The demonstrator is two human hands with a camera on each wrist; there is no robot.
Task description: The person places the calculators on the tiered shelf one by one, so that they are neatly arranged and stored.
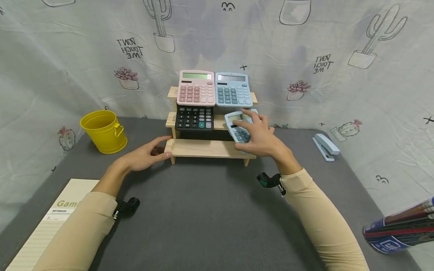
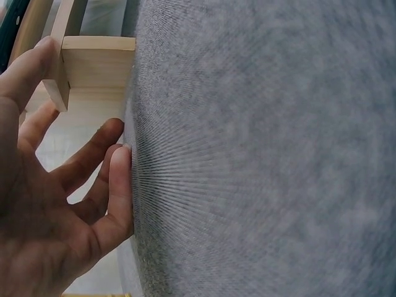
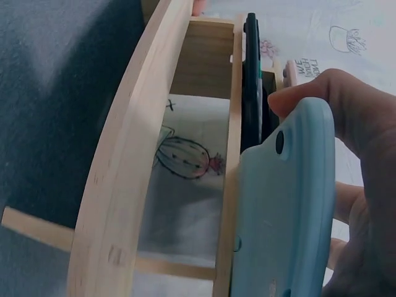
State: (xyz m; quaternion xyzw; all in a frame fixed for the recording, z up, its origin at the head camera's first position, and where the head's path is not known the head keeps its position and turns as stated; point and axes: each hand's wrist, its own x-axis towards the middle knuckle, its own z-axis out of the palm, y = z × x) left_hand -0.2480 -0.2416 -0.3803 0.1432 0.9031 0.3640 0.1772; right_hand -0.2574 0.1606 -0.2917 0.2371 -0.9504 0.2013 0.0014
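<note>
A three-step wooden stand [image 1: 207, 147] sits at the back of the grey table. A pink calculator [image 1: 196, 87] and a light blue calculator [image 1: 233, 89] lean on its top step, a black calculator [image 1: 194, 118] on the middle step. My right hand [image 1: 258, 134] grips a second small blue calculator [image 1: 237, 126] over the middle step's right end; its back [image 3: 286, 210] fills the right wrist view. My left hand [image 1: 149, 154] rests against the left end of the bottom step [image 2: 93, 62], fingers relaxed.
A yellow metal bucket [image 1: 104, 131] stands at the back left. A notepad [image 1: 47, 226] lies at the front left, a blue stapler [image 1: 325, 146] at the right, and stacked books [image 1: 400, 231] at the front right edge. A cactus-print cloth hangs behind.
</note>
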